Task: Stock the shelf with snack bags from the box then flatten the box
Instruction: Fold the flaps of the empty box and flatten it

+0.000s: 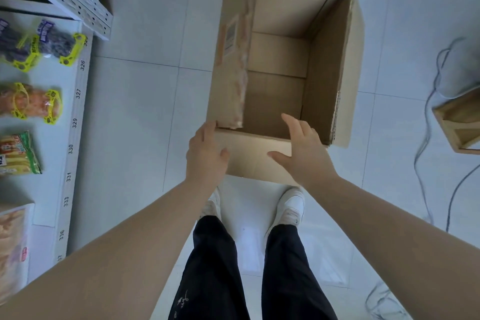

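On the left, the white shelf [78,122] carries snack bags: purple bags with yellow trim [44,44], an orange bag [31,102], a green bag [18,153] and a pale bag [11,244] nearest the camera. The left hand [205,153] rests on the near-left corner of the cardboard box [330,80], fingers pressed together and thumb apart on the near flap [254,156]; whether they grip its edge I cannot tell. The box stands open on the tiled floor [145,101], with nothing visible inside. The right hand [304,150] hovers over the same flap, fingers spread and straight. Farther right lie grey cables [426,138] and a wooden crate [459,122].
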